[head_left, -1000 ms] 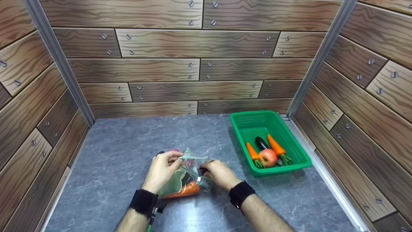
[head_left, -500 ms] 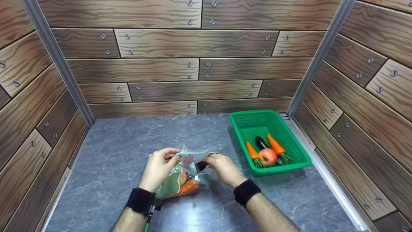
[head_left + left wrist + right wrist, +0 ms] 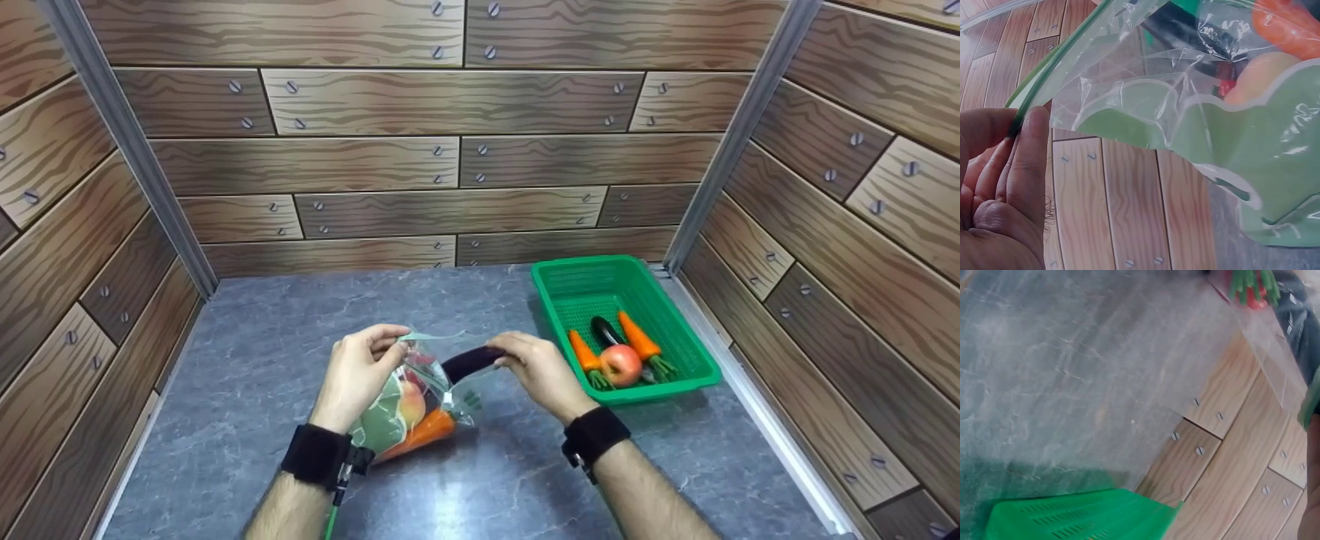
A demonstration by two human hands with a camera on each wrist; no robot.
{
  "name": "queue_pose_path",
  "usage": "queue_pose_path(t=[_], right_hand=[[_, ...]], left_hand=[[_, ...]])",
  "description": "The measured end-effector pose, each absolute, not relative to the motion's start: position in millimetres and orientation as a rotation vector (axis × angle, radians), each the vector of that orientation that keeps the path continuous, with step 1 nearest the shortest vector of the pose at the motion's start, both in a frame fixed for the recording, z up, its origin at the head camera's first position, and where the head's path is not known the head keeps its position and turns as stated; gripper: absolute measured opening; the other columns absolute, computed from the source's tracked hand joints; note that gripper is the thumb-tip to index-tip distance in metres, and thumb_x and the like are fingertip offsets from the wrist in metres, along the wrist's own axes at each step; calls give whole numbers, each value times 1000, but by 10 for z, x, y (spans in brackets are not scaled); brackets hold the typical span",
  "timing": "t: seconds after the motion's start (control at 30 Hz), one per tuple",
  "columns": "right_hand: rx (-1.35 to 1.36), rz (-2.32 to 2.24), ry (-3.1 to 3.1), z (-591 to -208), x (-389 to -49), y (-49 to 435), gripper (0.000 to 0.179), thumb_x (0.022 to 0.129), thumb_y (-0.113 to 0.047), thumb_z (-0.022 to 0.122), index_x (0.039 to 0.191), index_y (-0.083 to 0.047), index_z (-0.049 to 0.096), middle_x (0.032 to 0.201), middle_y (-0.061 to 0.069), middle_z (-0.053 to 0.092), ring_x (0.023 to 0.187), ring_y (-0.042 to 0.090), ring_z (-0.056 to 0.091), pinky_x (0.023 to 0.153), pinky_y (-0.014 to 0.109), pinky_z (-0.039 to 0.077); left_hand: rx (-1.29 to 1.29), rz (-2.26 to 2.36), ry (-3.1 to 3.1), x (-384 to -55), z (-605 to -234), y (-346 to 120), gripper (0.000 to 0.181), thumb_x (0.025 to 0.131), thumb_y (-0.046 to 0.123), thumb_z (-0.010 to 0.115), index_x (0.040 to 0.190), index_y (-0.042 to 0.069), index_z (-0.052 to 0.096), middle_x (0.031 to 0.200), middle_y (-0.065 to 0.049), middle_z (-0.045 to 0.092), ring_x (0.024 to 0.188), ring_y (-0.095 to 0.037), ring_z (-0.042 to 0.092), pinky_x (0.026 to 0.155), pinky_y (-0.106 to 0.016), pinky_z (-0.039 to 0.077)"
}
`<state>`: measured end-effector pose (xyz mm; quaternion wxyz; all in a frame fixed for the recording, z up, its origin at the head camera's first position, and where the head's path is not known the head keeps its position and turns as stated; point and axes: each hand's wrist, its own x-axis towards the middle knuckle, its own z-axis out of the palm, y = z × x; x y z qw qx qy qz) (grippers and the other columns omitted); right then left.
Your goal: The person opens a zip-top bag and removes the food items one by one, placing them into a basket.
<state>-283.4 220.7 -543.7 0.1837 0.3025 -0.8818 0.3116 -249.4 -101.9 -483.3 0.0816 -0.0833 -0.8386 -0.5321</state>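
My left hand [image 3: 356, 379] pinches the zip edge of a clear zip-top bag [image 3: 381, 420] with green printing; the left wrist view shows thumb and fingers [image 3: 1027, 163] on that edge. Inside the bag lie an orange carrot [image 3: 431, 429] and a yellow-red fruit [image 3: 411, 403], with something red behind. A dark purple eggplant [image 3: 471, 363] sticks out of the bag's mouth, its other end within the bag. My right hand [image 3: 544, 371] grips its outer end. Only a sliver of that hand shows in the right wrist view, beside the plastic.
A green plastic basket [image 3: 559, 330] stands on the grey marbled table [image 3: 300, 315] at the back right. It holds two carrots [image 3: 639, 335], a small eggplant [image 3: 606, 332] and an apple [image 3: 622, 365]. Wood-patterned walls [image 3: 375, 165] enclose the table at the back and sides.
My right hand has moved up and right, drawing the eggplant further out of the bag. The left hand has lifted the bag's edge slightly up and left.
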Motion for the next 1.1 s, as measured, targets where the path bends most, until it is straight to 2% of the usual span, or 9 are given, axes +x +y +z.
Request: queue_pose_path(t=[0.23,0.4,0.83,1.1], right_hand=[[829,896,-2428,-5275,-2846,2302,30,105,-11,84,135,-9,85,133,11,87,125,32,85,107,45,71],[817,902,-2396,-5201,-2862,2392,30,104,-10,85,134,-8,86,132,11,87,125,33,85,104,44,72],[706,882,-2368,-5090,-2866,2672,31,103,-8,86,134,-9,86,134,13,87,128,33,84,107,49,70],[614,921,-2357,-5038,-2871,2886,32,102,-10,85,134,-9,87,136,11,87,129,33,84,110,36,68]], left_hand=[[-252,-1611,-2470,-2499,-4736,-1067,24,112,8,77,133,9,87,115,-10,92,106,-25,90,81,-16,61],[-250,-1621,-2457,-2507,-4732,-1080,23,111,7,77,133,8,87,115,-10,92,107,-24,90,86,-13,61],[-256,-1621,-2453,-2504,-4754,-1085,23,111,6,78,132,9,87,115,-11,92,108,-25,90,86,-12,61],[-248,-1593,-2464,-2496,-4751,-1088,23,111,8,79,132,9,87,115,-11,92,109,-25,90,84,-14,61]])
